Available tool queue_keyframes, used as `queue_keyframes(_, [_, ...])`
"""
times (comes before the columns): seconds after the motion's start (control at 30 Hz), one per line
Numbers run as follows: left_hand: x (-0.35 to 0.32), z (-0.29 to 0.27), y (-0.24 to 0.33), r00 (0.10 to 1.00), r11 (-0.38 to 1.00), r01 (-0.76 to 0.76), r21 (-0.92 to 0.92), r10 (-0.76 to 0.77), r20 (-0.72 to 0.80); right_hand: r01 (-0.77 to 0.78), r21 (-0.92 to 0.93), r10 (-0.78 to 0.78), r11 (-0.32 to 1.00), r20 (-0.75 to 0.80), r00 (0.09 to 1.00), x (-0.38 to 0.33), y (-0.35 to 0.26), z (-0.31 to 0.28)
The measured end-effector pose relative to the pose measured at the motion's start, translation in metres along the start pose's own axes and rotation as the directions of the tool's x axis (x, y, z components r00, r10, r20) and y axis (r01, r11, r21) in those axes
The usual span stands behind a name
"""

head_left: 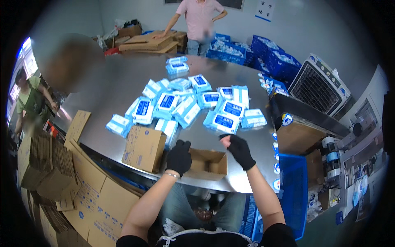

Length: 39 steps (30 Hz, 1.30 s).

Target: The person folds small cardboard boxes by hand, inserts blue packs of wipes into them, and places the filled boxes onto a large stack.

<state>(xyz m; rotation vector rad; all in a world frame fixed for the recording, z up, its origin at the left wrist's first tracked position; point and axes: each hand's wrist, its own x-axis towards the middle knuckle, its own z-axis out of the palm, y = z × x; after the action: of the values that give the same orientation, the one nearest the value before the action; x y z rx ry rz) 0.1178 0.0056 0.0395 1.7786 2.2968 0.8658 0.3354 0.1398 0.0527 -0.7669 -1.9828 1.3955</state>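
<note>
From the head camera, both hands wear black gloves. The left hand [179,157] rests curled on the near left flap of an open cardboard box [208,164] at the steel table's [119,82] front edge. The right hand [240,150] hovers above the box's right corner, fingers loosely apart, gripping nothing. Blue wipe packs [187,108] lie heaped just beyond the box; a closed carton [143,148] stands left of it.

Closed cardboard box [143,148] on steel table [119,78], flat carton stacks [45,164], blue crates [271,57], air cooler [319,86], 2 bystanders
</note>
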Motion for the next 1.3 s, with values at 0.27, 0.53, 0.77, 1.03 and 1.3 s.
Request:
queue_keyframes(0.27, [-0.004,0.009,-0.019,0.999,0.998,-0.038,0.055,0.036,0.038,-0.243,-0.785,0.151,0.57,-0.191,0.97,0.144,0.149,-0.049])
queue_keyframes(0.53, [-0.006,-0.003,0.0,0.999,1.0,0.0,0.018,0.0,-0.047,-0.229,-0.918,0.511,0.324,-0.034,0.859,0.13,0.124,-0.035])
queue_keyframes(0.77, [0.001,0.038,-0.013,0.992,0.975,0.027,-0.221,-0.053,-0.11,-0.402,-0.671,0.392,0.624,-0.176,0.903,0.016,0.152,-0.038])
queue_keyframes(1.03, [0.012,0.02,-0.005,0.978,0.985,-0.029,-0.171,0.063,0.198,-0.229,0.094,0.247,0.969,-0.433,0.867,-0.077,0.104,-0.075])
queue_keyframes(1.3, [0.018,0.05,0.038,0.963,0.971,-0.049,-0.235,0.108,0.247,0.14,-0.372,-0.338,0.918,-0.545,0.767,-0.073,-0.01,-0.012])
